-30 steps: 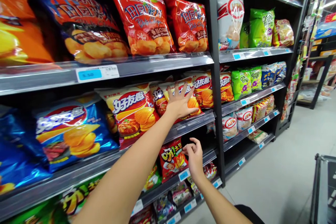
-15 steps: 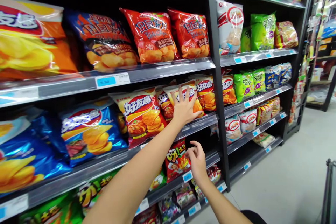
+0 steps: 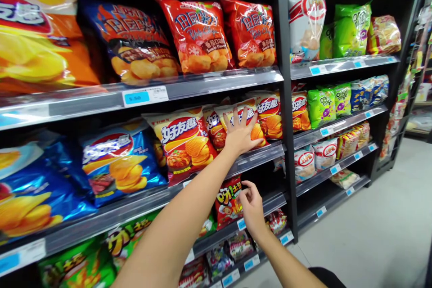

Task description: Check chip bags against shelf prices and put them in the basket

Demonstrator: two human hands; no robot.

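Observation:
My left hand (image 3: 240, 134) lies flat, fingers spread, on a yellow-and-red chip bag (image 3: 250, 119) standing on the middle shelf (image 3: 259, 153). My right hand (image 3: 250, 207) hovers lower, fingers loosely curled and holding nothing, just right of a small red snack bag (image 3: 228, 198) on the shelf below. A larger bag of the same yellow-and-red kind (image 3: 184, 141) leans to the left of my left hand. Another such bag (image 3: 270, 114) stands to its right.
Red chip bags (image 3: 199, 33) and an orange-blue one (image 3: 135, 47) fill the upper shelf. Blue bags (image 3: 118, 162) sit at the left. A black upright post (image 3: 286, 99) divides the racks. Green snack bags (image 3: 320, 105) stand further right. Grey aisle floor (image 3: 378, 234) stretches right.
The view has shifted slightly. My left hand stays pressed on the chip bag. My right hand has drifted a little lower beside the small red bag.

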